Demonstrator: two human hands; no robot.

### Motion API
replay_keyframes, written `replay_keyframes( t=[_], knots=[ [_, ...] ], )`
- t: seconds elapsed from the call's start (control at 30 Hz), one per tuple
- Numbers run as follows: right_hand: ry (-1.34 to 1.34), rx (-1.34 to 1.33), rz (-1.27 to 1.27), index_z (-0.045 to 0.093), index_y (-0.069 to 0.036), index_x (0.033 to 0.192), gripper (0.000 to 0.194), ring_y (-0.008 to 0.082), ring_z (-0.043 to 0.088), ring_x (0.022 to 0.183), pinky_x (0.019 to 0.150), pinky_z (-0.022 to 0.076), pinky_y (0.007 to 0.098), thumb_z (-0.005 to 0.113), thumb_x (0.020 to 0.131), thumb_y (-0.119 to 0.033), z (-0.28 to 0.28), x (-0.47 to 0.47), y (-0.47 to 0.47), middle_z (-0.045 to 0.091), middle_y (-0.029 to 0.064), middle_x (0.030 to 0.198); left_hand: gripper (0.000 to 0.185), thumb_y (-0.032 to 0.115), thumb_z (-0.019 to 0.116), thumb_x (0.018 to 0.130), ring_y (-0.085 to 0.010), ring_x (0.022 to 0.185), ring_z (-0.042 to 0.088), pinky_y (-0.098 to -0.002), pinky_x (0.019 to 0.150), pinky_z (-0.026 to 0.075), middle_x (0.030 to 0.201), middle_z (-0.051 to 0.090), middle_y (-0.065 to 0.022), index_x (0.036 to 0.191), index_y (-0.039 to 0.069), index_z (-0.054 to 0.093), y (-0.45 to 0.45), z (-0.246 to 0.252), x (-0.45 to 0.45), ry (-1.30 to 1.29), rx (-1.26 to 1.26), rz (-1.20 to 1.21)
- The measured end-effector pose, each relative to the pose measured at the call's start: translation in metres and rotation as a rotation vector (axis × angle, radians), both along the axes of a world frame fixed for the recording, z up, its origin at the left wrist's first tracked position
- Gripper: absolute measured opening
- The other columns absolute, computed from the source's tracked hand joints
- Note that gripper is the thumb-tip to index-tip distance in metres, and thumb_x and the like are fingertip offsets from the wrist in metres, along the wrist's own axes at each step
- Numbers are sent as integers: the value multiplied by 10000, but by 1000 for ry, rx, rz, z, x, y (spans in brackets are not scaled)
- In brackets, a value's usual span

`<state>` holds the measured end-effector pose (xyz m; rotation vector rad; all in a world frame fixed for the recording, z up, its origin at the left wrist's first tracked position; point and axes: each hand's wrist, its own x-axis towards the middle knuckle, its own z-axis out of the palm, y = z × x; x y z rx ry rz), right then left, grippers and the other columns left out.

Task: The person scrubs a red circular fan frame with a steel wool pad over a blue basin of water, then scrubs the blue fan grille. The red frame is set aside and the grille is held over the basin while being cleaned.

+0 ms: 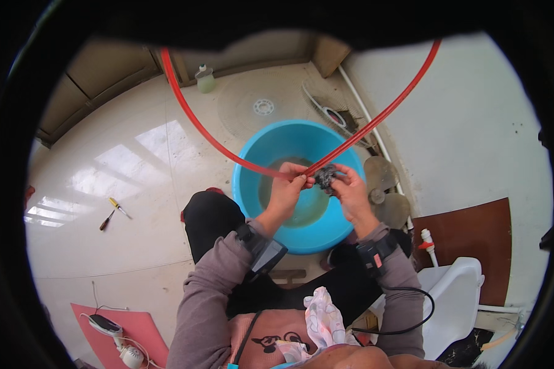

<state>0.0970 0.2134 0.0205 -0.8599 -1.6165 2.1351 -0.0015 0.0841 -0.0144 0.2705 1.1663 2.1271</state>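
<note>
My left hand (290,184) pinches a red plastic hoop (198,121) at its lowest part, over a blue plastic basin (247,187). The top of the hoop runs out of view. Just to the right, a dark grey wire scouring pad (325,177) is held in the fingers of my right hand (352,188), close beside the hoop. Whether the pad touches the hoop cannot be told. Cloudy water (300,214) lies in the basin below both hands.
Fan grilles (240,99) (311,94) lie beyond the basin, and fan blades (388,210) stand right of it. A soap bottle (205,80) is at the back. Two screwdrivers (120,207) (105,222) lie left. A fan motor unit (131,356) rests on a pink mat (150,327).
</note>
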Motion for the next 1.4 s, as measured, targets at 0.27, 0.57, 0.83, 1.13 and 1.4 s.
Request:
replay_keyframes(
  t=[0.27, 0.57, 0.83, 1.13, 1.4],
  knots=[
    [208, -110, 23, 542, -2, 1146, 260, 130, 593, 833, 738, 488, 278, 561, 892, -52, -15, -3, 0, 617, 57, 980, 105, -5, 509, 883, -131, 771, 588, -268, 717, 515, 911, 586, -91, 986, -1, 491, 36, -1, 17, 41, 29, 34],
    [185, -8, -114, 546, 37, 1121, 289, 124, 594, 840, 730, 476, 232, 600, 838, 14, -10, -11, 4, 615, 54, 949, 158, 25, 551, 879, -154, 843, 604, -293, 760, 509, 971, 591, -86, 1024, 27, 490, 32, -3, 7, -76, 119, -129],
    [374, -37, -120, 483, 34, 1264, 403, 98, 562, 846, 747, 489, 248, 583, 878, -19, -9, -16, -18, 575, 54, 1057, 138, 4, 496, 910, -147, 836, 593, -274, 737, 511, 988, 573, -89, 1038, 40, 463, 28, 4, 4, -115, 218, -127],
    [253, 146, -119, 543, 22, 1203, 423, 79, 563, 801, 712, 485, 225, 692, 822, -85, -9, -20, -13, 609, 24, 961, 139, 26, 532, 901, -158, 834, 572, -294, 741, 488, 957, 568, -80, 1028, 44, 477, 24, -1, 3, -68, 193, -127],
    [134, 266, -129, 571, 24, 1133, 328, 48, 533, 664, 552, 422, 190, 676, 834, -62, -1, -18, 23, 616, 13, 860, 129, 24, 516, 911, -143, 799, 572, -289, 725, 485, 950, 603, -95, 1036, 31, 489, 18, 3, 2, 54, 90, -117]
  ],
)
